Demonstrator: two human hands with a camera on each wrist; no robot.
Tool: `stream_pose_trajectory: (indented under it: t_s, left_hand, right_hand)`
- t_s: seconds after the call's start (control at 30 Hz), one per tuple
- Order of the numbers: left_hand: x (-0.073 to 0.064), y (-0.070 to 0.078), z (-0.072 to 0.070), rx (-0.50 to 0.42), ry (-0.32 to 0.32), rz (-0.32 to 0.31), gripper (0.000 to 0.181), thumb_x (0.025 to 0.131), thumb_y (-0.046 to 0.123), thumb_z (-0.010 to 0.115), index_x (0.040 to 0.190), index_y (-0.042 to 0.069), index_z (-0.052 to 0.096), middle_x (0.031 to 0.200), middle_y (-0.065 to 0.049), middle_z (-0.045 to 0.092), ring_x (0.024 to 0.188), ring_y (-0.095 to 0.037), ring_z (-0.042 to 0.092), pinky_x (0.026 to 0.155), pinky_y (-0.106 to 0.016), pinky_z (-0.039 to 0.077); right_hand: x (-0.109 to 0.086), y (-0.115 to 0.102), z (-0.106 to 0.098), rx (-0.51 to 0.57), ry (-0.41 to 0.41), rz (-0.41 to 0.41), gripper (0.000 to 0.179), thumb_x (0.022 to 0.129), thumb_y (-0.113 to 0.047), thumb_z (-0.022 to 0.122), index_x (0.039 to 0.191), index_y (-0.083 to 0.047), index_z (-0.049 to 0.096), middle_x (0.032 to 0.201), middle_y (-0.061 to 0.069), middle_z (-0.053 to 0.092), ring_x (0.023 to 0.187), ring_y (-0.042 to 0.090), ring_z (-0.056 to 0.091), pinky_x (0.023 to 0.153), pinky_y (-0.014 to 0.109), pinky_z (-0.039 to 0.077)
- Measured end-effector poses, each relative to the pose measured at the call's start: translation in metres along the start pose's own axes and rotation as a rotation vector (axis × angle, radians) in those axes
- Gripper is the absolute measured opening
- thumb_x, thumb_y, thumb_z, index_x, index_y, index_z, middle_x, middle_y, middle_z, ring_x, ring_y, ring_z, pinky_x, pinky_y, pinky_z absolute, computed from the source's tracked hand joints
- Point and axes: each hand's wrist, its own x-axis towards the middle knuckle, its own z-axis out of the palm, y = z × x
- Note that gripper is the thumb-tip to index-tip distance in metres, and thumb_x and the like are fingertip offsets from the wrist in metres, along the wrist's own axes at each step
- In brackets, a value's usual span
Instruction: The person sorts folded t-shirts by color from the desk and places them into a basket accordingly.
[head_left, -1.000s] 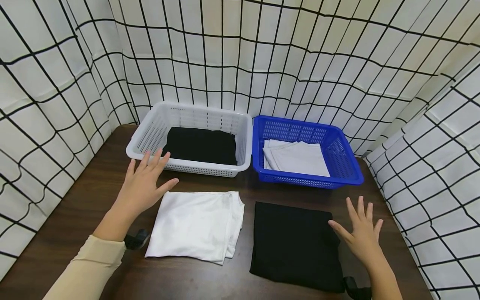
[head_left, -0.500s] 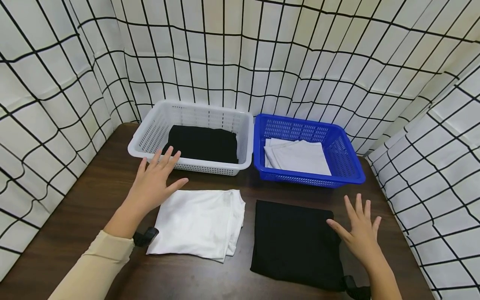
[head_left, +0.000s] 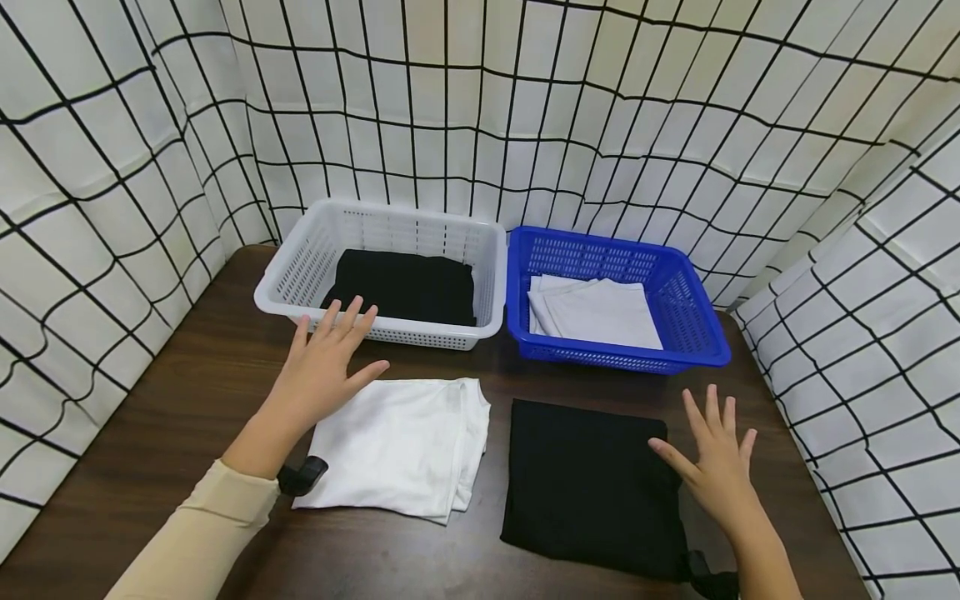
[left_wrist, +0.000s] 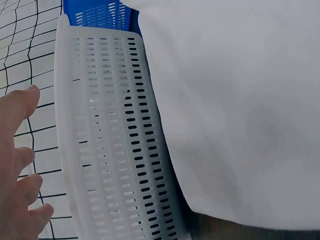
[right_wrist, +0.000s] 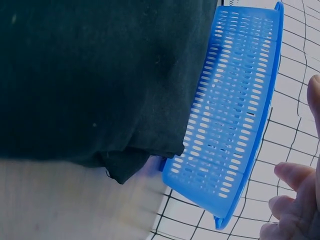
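My left hand (head_left: pixel 318 375), fingers spread, hovers between the white basket's near rim and the folded white cloth (head_left: pixel 405 446), overlapping the cloth's upper left corner in the head view. Over the right edge of the folded black cloth (head_left: pixel 588 492) is my right hand (head_left: pixel 716 467), its fingers also spread and holding nothing. In the left wrist view the white cloth (left_wrist: pixel 235 115) fills the right side, with the left fingers (left_wrist: pixel 22 190) at the left edge. The black cloth (right_wrist: pixel 95 75) takes up much of the right wrist view, right fingers (right_wrist: pixel 295 195) at the far side.
Behind the white cloth stands a white basket (head_left: pixel 270 292) with a folded black cloth (head_left: pixel 408 283) inside. Beside it, a blue basket (head_left: pixel 701 333) holds folded white cloth (head_left: pixel 600 312). A black wire grid (head_left: pixel 480 125) backed with white sheeting encloses the brown table (head_left: pixel 142 450).
My left hand has moved right, from beside the white cloth to over its upper left corner. My right hand has shifted slightly left. The cloths and baskets stay where they were.
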Motion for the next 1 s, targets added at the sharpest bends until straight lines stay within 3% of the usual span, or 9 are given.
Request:
stream_pose_trajectory:
  t_s: [1.0]
  left_hand:
    - [0.004,0.02,0.012,-0.004,-0.015,0.034,0.083,0.095,0.052,0.059,0.16,0.018,0.019,0.167,-0.011,0.016,0.154,-0.039,0.01,0.122,-0.066,0.003]
  right_hand:
    - [-0.001,-0.014,0.003,0.01,-0.028,-0.021,0.089,0.094,-0.05,0.061,0.158,-0.005,0.018,0.164,0.026,-0.009,0.148,0.051,-0.016,0.106,0.078,-0.018]
